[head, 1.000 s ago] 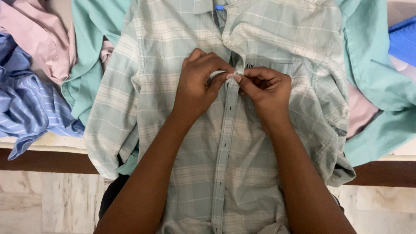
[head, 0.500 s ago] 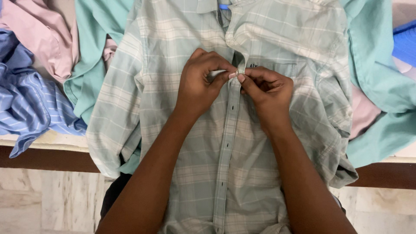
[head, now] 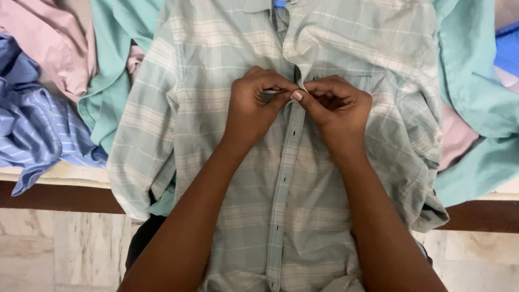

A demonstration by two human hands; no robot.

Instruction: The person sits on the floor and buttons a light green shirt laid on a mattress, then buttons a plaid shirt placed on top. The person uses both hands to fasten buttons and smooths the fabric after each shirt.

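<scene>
A pale green plaid shirt (head: 227, 70) is spread front-up across the middle of the frame, its hem hanging over the table edge (head: 54, 176) at the bottom. Its button placket (head: 284, 178) is pinched at chest height, centre frame, by both hands. The left hand (head: 254, 108) is curled nearly closed, thumb and forefinger nipped on the placket edge. The right hand (head: 338, 108) is likewise folded tight, fingertips gripping the opposite edge, knuckles touching the left's. A teal shirt (head: 116, 48) is seen beneath, a blue striped shirt (head: 32, 130) at left, a pink garment (head: 43, 32) in the upper left.
</scene>
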